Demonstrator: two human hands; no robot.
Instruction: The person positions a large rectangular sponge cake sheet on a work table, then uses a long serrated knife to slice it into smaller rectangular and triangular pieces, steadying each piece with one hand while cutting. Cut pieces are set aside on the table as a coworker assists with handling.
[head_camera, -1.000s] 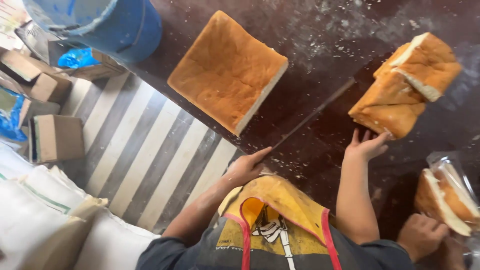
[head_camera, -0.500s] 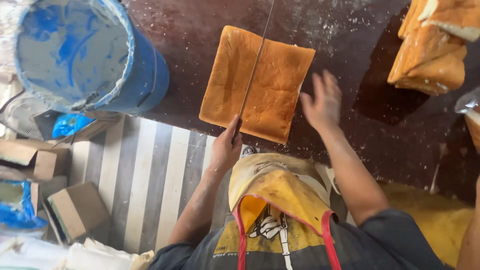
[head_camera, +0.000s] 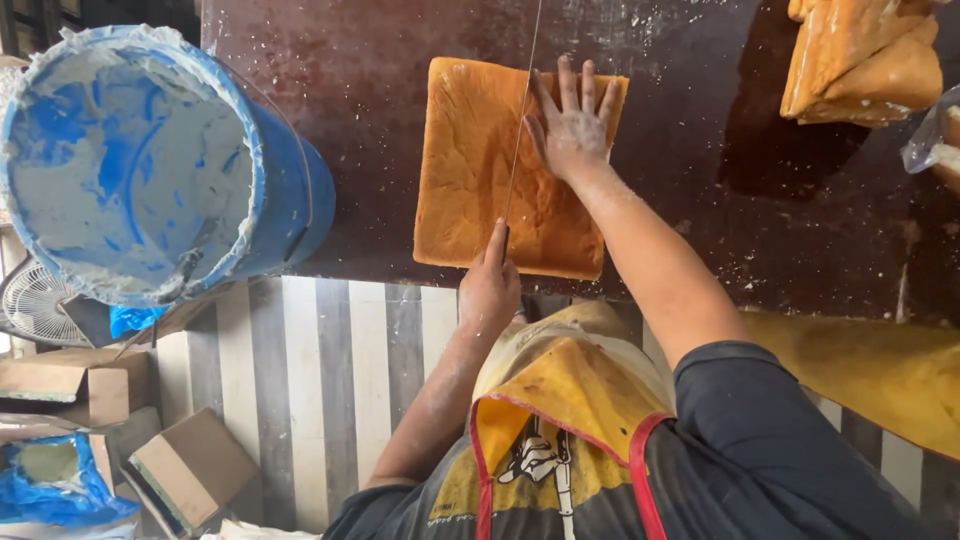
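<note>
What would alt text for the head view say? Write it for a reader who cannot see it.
A left hand holds a long thin knife on edge over a flat golden sponge slab on a dark floured table, while the right hand presses flat on the slab. A blue bucket stands at the left, and more cake pieces lie at the top right.

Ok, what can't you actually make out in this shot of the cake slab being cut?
Head view only:
- Knife: its tip runs off the top edge; the handle is hidden inside the left hand.
- Cake slab: the part under the right hand is covered, and cut depth is not visible.
- Stacked cake pieces: cut off by the top edge.
- Plastic bag: cut off at the right edge.
</note>
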